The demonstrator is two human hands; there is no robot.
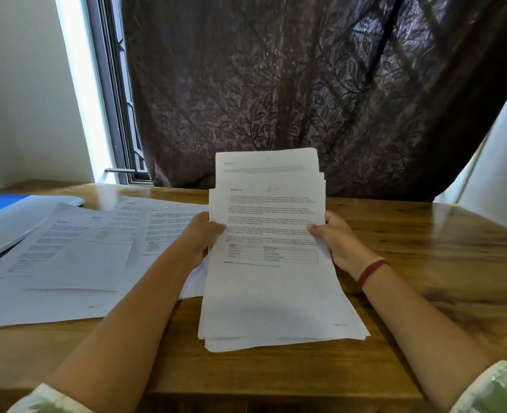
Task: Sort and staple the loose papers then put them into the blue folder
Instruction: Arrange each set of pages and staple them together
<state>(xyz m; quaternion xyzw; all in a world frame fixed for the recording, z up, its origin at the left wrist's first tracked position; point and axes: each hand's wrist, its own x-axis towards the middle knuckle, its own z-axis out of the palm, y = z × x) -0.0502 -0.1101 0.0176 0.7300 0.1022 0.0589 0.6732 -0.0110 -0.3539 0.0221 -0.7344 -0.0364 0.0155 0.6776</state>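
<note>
Hanging behind your table [425, 248] is a dark curtain [276, 84]; loose sheets [67, 263] are lying spread over the table's left half, reaching the blue folder [4, 213] at the far left; you are holding a stack [276, 293] tilted up, left hand [201, 236] and right hand [340, 239] gripping its side edges, thumbs pressing the top page, fingers hidden behind; a red band [371, 271] is circling your right wrist.

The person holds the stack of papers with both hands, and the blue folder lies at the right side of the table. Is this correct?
Not quite: the head view shows the blue folder at the left side of the table. The left hand and right hand do hold the stack of papers.
</note>
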